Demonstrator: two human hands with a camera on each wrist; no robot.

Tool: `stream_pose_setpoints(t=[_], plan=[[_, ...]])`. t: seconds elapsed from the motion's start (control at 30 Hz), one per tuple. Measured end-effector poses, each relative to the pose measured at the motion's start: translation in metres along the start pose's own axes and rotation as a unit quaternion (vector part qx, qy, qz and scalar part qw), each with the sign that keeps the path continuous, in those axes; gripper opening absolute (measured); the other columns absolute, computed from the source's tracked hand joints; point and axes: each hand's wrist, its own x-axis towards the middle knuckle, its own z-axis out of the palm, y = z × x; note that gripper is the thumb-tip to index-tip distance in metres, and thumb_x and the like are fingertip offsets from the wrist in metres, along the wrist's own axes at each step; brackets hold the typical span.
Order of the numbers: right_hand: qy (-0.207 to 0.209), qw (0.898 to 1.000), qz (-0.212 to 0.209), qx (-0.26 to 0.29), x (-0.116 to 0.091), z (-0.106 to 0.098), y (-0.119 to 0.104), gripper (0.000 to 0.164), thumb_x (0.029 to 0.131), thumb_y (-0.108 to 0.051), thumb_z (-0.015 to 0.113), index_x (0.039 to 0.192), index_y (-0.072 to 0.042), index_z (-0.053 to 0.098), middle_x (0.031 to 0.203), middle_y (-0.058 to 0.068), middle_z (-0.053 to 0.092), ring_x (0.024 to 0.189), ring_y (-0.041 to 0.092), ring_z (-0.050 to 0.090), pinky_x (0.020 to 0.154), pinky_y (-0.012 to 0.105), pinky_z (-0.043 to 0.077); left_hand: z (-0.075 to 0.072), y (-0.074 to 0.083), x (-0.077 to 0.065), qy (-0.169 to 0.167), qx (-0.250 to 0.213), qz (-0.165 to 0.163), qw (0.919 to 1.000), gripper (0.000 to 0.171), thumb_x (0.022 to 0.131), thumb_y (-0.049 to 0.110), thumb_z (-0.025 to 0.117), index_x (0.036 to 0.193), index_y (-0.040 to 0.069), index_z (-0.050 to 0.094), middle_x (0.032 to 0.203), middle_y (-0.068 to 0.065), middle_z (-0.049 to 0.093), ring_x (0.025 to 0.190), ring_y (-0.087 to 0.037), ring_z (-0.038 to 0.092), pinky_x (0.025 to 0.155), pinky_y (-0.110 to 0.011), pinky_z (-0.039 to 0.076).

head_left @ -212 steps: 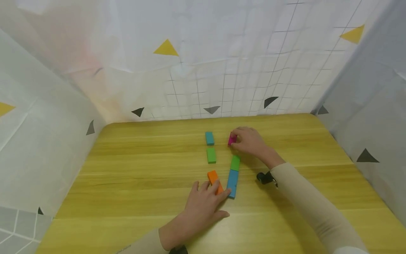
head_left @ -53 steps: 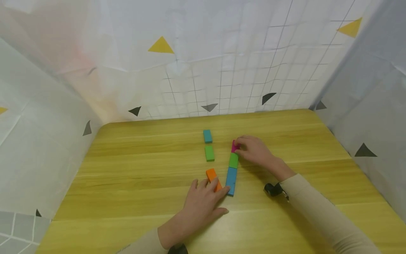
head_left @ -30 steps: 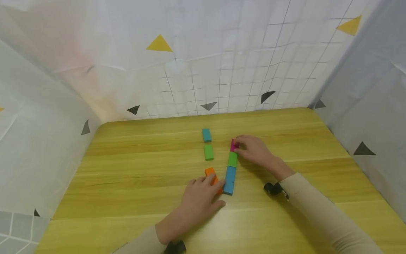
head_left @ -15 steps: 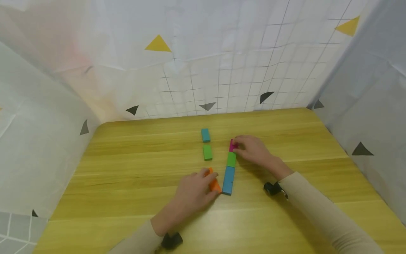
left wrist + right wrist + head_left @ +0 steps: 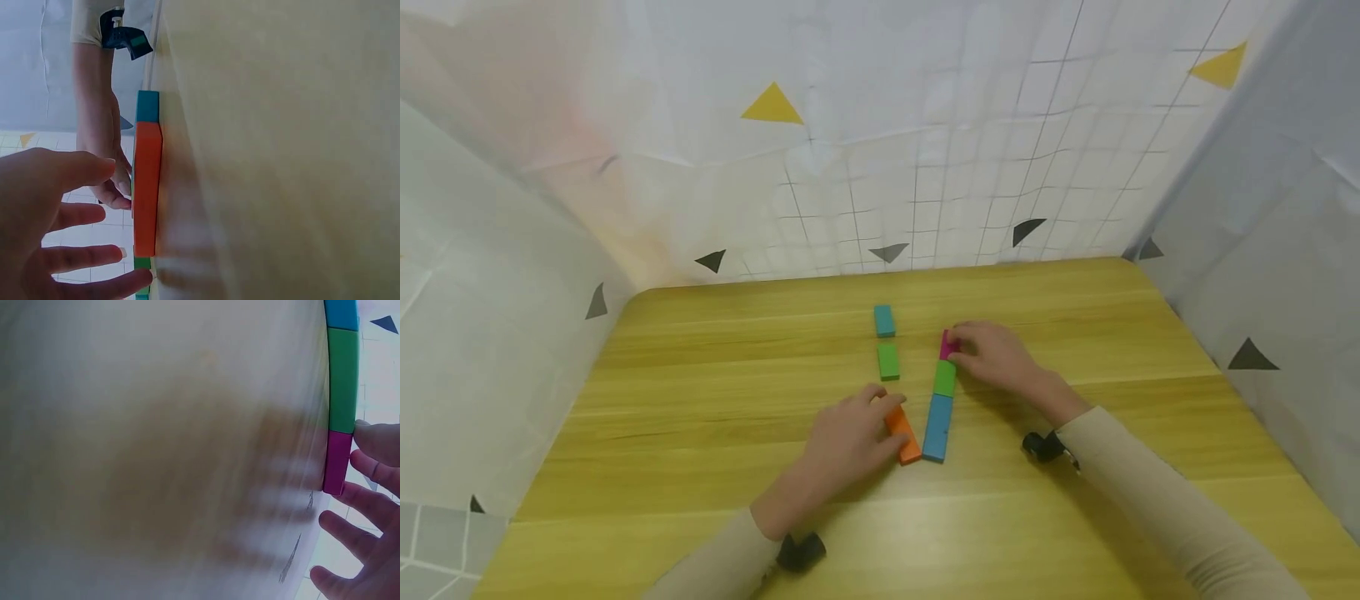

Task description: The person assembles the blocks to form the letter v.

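My right hand [image 5: 996, 358] pinches a magenta block [image 5: 337, 462] by its ends, between thumb and fingers. That block stands end to end with a green block [image 5: 944, 379], and below it a longer blue block [image 5: 937, 427] carries on the slanted row. At an angle beside the row lies an orange block [image 5: 902, 433], its near end right at the blue block's near corner. Over the orange block's left side my left hand [image 5: 850, 437] spreads its thumb and fingers, thumb toward the near end. In the left wrist view its fingers look straight and apart.
Beyond the orange block lie a second green block [image 5: 888, 362] and a teal block [image 5: 883, 321], spaced apart in a line. The wooden table [image 5: 700, 400] ends at a white patterned sheet [image 5: 865, 183] behind, with more sheeting on both sides.
Since the first frame, the magenta block has come toward me against the green one. My left hand has slid left off the blue block and now spans the orange block.
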Motion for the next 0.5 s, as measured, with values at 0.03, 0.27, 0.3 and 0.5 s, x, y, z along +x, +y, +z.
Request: stream_pose_setpoints(t=[0.03,0.27,0.3,0.5], plan=[[0.0,1.0,0.0,0.0,0.0,0.0,0.0,0.013,0.091,-0.026,0.072,0.101,-0.018,0.072,0.1,-0.002,0.071,0.092,0.02,0.063,0.085,0.041,0.054,0.0,-0.001,0.001,-0.002,-0.002,0.0,1.0,0.047,0.088,0.051,0.067,0.129,0.027,0.064,0.118,0.001,0.065,0.079,-0.013,0.066,0.054,-0.021,0.045],[0.001,1.0,0.001,0.003,-0.001,0.0,0.0,0.014,0.091,-0.026,0.072,0.101,-0.017,0.072,0.102,-0.001,0.072,0.093,0.02,0.064,0.086,0.041,0.054,-0.004,-0.006,0.006,-0.013,-0.007,-0.014,0.9998,0.048,0.09,0.051,0.066,0.131,0.026,0.063,0.118,0.0,0.065,0.079,-0.014,0.066,0.052,-0.022,0.044],[0.001,1.0,0.002,0.003,-0.001,0.0,0.0,0.014,0.091,-0.026,0.072,0.101,-0.017,0.072,0.103,-0.001,0.072,0.094,0.02,0.064,0.087,0.042,0.054,-0.004,-0.007,0.007,-0.012,-0.008,-0.014,0.9998,0.049,0.09,0.051,0.066,0.131,0.026,0.063,0.118,-0.001,0.065,0.078,-0.014,0.066,0.052,-0.022,0.044],[-0.001,1.0,0.004,0.004,-0.002,-0.001,-0.001,0.015,0.091,-0.026,0.071,0.103,-0.016,0.071,0.106,0.001,0.073,0.098,0.022,0.066,0.089,0.043,0.054,-0.005,-0.013,0.012,-0.013,-0.013,-0.022,0.9996,0.05,0.09,0.051,0.066,0.133,0.027,0.061,0.119,0.0,0.065,0.078,-0.014,0.067,0.054,-0.023,0.047]])
